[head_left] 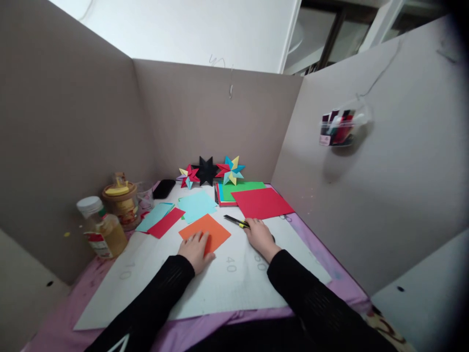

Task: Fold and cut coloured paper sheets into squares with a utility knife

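An orange square of paper (pixel 219 233) lies turned like a diamond on the white mat. My left hand (pixel 195 250) rests flat on its near left part, fingers spread and holding nothing. To the right, my right hand (pixel 261 237) is closed around a utility knife (pixel 236 221) with a black blade end and yellow details. The knife points to the far left, beyond the orange sheet's right corner; most of its handle is hidden under my fingers. Just past the right hand is a large red sheet (pixel 262 203). Light blue squares (pixel 198 205) lie behind the orange paper.
Red strip (pixel 166 223) and light blue paper (pixel 156 216) lie left. Folded paper stars (pixel 207 171) stand at the back, near a black phone (pixel 164 189). A glue bottle (pixel 104 232) and brown jar (pixel 122 203) stand left. Grey panels (pixel 220 117) enclose the table; scissors (pixel 286 218) lie right.
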The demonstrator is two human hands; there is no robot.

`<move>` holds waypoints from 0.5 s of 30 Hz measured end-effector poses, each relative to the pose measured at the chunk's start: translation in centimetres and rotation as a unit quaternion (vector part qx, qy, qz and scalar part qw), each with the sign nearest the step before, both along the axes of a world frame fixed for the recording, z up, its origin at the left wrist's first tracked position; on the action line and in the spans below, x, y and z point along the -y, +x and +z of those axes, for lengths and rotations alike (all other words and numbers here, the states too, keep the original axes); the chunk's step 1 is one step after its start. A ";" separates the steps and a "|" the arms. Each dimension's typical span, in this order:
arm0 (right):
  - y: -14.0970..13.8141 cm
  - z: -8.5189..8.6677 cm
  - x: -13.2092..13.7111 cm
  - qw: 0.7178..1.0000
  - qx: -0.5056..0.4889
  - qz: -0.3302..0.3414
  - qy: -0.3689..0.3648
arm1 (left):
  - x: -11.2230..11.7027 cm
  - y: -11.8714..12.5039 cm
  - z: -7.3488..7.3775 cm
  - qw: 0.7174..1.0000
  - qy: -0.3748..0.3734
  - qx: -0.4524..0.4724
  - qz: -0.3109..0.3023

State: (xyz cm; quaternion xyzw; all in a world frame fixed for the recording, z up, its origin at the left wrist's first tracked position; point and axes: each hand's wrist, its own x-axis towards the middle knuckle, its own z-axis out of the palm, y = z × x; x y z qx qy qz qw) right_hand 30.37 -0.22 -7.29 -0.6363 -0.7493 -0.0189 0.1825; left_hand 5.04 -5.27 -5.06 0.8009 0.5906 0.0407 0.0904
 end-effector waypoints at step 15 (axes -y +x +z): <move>-1.0 0.0 -1.5 0.994 0.054 0.091 -0.001 | -2.4 -3.4 -2.6 0.992 -0.012 0.071 -0.108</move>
